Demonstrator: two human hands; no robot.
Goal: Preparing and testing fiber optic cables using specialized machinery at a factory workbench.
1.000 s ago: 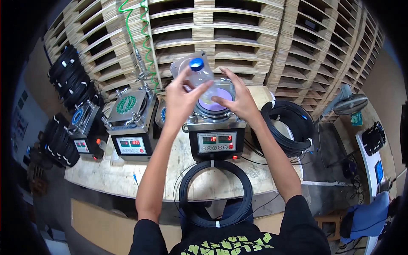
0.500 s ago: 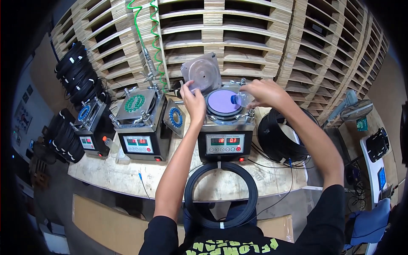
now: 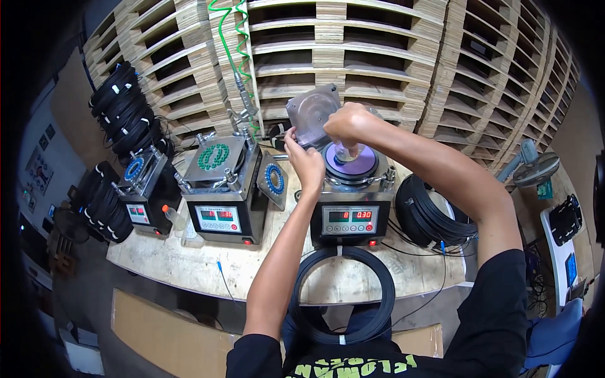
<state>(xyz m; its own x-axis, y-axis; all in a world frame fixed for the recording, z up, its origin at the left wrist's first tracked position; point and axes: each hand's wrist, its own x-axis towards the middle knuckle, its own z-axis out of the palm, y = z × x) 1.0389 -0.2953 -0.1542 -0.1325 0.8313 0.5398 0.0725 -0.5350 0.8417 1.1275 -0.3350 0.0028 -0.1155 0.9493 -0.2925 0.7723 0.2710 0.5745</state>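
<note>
My right hand (image 3: 348,128) is closed around a small clear bottle (image 3: 345,153), tipped mouth-down over a round purple disc (image 3: 360,164). Most of the bottle is hidden by my fingers, and I cannot tell if it touches the disc. The disc tops a black and silver bench machine (image 3: 353,220) with a lit red display. My left hand (image 3: 307,167) has its fingers curled at the lower left edge of a square metal plate (image 3: 312,113), which stands tilted up behind the machine.
Left are two similar machines (image 3: 220,217) (image 3: 144,211), topped with rings of green and blue pieces. A disc with blue pieces (image 3: 273,179) leans between machines. Black cable coils (image 3: 428,211) lie right; another coil (image 3: 296,286) hangs at the front edge. Wooden pallets (image 3: 365,57) rise behind.
My right hand has moved left over the disc and turned the bottle from sideways to mouth-down. My left hand stays by the plate. The view has shifted slightly, and the display's digits differ.
</note>
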